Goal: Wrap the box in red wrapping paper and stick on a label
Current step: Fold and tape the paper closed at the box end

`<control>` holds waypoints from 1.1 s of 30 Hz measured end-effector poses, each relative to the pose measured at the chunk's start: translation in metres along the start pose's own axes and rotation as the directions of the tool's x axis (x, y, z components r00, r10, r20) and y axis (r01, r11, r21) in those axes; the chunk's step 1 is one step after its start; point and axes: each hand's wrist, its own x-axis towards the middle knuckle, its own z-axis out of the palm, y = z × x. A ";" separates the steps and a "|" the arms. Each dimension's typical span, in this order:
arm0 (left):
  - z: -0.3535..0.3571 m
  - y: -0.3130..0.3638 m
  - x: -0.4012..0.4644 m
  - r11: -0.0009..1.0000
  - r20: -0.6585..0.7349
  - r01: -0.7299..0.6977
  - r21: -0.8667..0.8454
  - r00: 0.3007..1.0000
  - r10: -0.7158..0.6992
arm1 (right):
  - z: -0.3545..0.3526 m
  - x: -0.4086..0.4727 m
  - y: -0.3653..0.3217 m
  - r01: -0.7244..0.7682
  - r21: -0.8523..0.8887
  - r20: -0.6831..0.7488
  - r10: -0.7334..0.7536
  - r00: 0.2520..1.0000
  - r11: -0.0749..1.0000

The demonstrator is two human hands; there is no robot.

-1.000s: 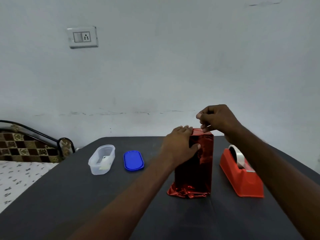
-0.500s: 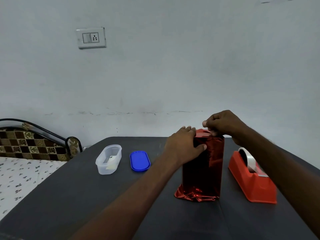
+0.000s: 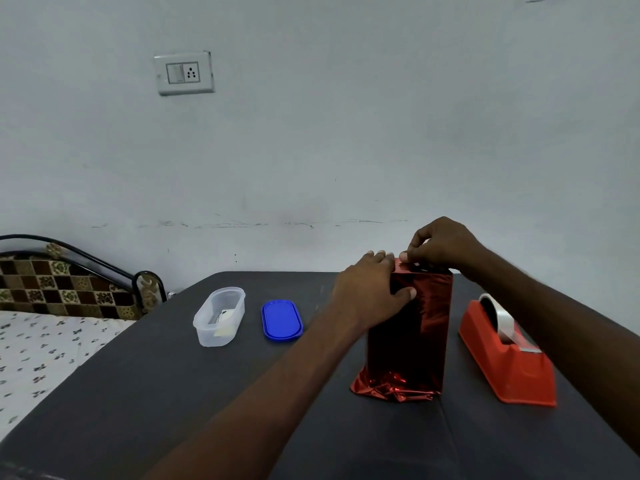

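Observation:
A tall box wrapped in shiny red paper (image 3: 414,327) stands upright on the dark table (image 3: 173,393), with crumpled loose paper at its foot. My left hand (image 3: 370,292) grips its upper left side, thumb across the front face. My right hand (image 3: 440,245) is over the top edge, its fingertips pinching the folded paper flap there. The top face itself is mostly hidden behind both hands. Whether a strip of tape is between the right fingers cannot be made out.
A red tape dispenser (image 3: 507,362) with a clear roll stands just right of the box. Left of it lie a blue oval lid (image 3: 281,319) and a clear plastic tub (image 3: 219,317) holding small paper pieces. A bed (image 3: 41,327) adjoins the table's left edge.
My right hand dropped from above the box down onto its top edge. The left hand kept its hold on the box. The view shifted slightly.

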 end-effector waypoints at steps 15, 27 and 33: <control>-0.003 0.001 0.001 1.000 0.063 -0.003 -0.030 0.998 0.005 | 0.021 -0.013 0.024 -0.470 0.398 0.253 0.398 0.882 0.788; -0.011 -0.005 0.051 0.825 0.072 0.332 -0.458 0.939 -0.338 | 0.030 -0.013 0.025 -0.390 0.486 0.145 0.368 0.919 0.782; 0.001 -0.011 0.073 0.640 0.318 0.560 -0.525 0.827 -0.463 | 0.031 -0.009 0.027 -0.400 0.494 0.151 0.377 0.914 0.772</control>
